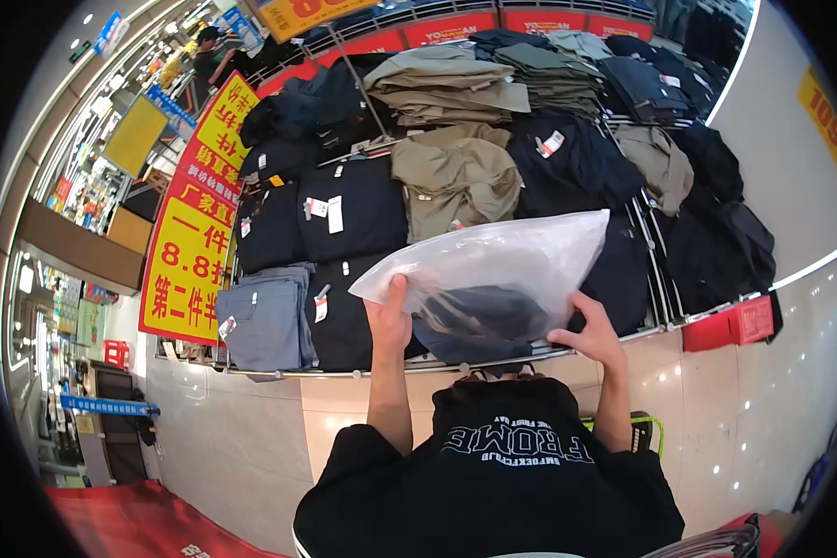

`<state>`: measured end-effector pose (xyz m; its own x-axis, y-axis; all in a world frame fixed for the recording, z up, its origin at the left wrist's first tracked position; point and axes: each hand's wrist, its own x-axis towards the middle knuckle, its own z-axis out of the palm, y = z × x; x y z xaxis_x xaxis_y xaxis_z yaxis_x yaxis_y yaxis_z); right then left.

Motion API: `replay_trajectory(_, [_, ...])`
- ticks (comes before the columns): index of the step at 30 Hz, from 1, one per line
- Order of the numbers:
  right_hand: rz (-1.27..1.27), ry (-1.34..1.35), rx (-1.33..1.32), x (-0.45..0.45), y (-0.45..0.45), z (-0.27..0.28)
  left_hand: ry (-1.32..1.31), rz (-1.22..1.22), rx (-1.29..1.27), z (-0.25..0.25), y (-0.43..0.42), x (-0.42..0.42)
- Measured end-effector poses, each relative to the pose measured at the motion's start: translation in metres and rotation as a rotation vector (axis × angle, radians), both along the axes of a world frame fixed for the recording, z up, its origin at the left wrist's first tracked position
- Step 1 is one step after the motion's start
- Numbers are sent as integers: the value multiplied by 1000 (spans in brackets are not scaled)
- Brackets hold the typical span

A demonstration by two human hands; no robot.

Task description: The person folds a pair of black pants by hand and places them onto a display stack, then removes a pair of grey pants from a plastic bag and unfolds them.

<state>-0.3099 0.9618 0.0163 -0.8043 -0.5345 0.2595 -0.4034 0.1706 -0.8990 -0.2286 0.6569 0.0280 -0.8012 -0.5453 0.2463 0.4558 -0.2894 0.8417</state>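
Observation:
A translucent plastic bag (502,246) is stretched between my hands above the front of a display of folded clothes. Something dark, apparently a folded garment (484,312), shows through its lower part. My left hand (391,321) grips the bag's left edge, thumb on the near side and the other fingers hidden behind. At the lower right corner my right hand (593,332) holds the bag between thumb and fingers. Below and left of the bag lie black folded trousers (339,321) with a tag, beside a grey-blue folded pair (268,316).
Khaki garments (456,177) and more dark piles fill the rack behind. A metal rail (344,374) runs along its front edge. To the left stands a red and yellow sign (191,237); a red basket (751,321) sits at right. Another person (212,58) is far off.

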Motion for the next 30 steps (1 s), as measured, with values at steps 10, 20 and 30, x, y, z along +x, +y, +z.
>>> replay_trajectory(10, [-60,25,6,-1,7,-55,-356,-433,-573,-1,-17,43])
replay_trajectory(20, [-42,-486,-327,-4,-6,-42,-512,45,-621,20,-11,60])
replay_trajectory(30, [-3,-230,-406,-8,-26,-32,-472,284,-577,17,-20,57])
